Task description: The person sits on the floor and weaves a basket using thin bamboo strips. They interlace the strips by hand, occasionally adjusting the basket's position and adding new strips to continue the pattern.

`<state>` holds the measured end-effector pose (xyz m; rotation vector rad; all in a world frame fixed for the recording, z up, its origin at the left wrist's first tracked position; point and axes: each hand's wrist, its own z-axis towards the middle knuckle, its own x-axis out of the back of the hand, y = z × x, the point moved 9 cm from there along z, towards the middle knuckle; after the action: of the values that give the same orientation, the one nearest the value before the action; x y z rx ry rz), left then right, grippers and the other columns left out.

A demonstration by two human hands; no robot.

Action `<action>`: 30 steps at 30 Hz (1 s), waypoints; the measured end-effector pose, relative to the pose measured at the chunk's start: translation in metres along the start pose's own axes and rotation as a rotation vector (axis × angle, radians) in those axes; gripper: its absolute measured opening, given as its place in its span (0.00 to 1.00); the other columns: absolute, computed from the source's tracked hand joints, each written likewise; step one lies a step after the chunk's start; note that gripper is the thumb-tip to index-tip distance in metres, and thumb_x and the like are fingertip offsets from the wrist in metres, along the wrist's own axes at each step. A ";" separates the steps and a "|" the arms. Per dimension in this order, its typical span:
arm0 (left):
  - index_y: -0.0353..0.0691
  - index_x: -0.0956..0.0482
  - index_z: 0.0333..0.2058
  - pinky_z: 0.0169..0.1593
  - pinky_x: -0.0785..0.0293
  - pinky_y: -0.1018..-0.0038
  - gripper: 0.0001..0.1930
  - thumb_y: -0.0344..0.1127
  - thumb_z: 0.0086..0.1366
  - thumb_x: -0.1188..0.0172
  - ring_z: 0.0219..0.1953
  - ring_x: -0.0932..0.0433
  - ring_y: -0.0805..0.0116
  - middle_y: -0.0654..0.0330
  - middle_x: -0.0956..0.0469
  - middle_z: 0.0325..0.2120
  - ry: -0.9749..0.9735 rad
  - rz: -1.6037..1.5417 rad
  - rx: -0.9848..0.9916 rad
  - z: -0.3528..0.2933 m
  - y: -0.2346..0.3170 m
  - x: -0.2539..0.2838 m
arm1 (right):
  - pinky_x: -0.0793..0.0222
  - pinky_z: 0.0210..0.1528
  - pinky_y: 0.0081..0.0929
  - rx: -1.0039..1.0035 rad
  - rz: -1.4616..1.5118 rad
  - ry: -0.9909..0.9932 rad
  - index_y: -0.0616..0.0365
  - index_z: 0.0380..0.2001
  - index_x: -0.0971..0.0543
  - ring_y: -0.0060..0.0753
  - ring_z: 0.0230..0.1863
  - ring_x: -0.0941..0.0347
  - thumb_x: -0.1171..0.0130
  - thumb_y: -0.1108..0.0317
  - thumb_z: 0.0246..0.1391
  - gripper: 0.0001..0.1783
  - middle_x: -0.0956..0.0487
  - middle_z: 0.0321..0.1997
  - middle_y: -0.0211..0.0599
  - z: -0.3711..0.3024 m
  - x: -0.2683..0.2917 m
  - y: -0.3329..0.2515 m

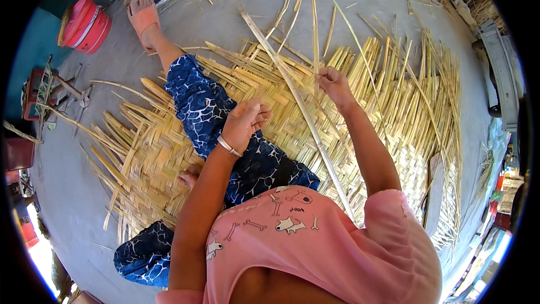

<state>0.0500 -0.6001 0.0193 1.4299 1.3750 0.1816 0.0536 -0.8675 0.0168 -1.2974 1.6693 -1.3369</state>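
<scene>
One narrow strip (315, 34), pale and split from some cane-like plant, stands up from the right hand (334, 87), above the middle of the woven mat (154, 174). Thumb and fingertips of this hand pinch it near its lower part. I judge the strip very light, springy along its length and rather smooth, so it may slide if the pinch is weak; a sharp bend could crack it, and its edges may cut the skin. A good place to hold is low, close to the weave, with the flat faces between the fingers.

A thicker strip (306, 114) crosses the mat diagonally; it looks stiffer. The left hand (244, 124) is above the patterned trousers (205, 112), its fingers half curled; I cannot tell if they hold anything. The mat lies on the grey floor (67, 157), its loose ends probably easy to snap, its tight weave firmer to grip. Farther away stands a red bucket (93, 27).
</scene>
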 end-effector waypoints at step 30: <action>0.36 0.30 0.48 0.44 0.28 0.75 0.21 0.47 0.65 0.47 0.41 0.23 0.70 0.57 0.23 0.39 0.067 0.185 0.045 0.005 -0.007 -0.004 | 0.29 0.30 0.42 0.294 -0.704 0.089 0.55 0.34 0.27 0.53 0.26 0.26 0.47 0.67 0.54 0.06 0.23 0.26 0.49 -0.097 -0.023 -0.004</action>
<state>0.0476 -0.6081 0.0142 1.6019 1.3074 0.3224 -0.0250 -0.8134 0.0463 -1.7323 1.0260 -1.9729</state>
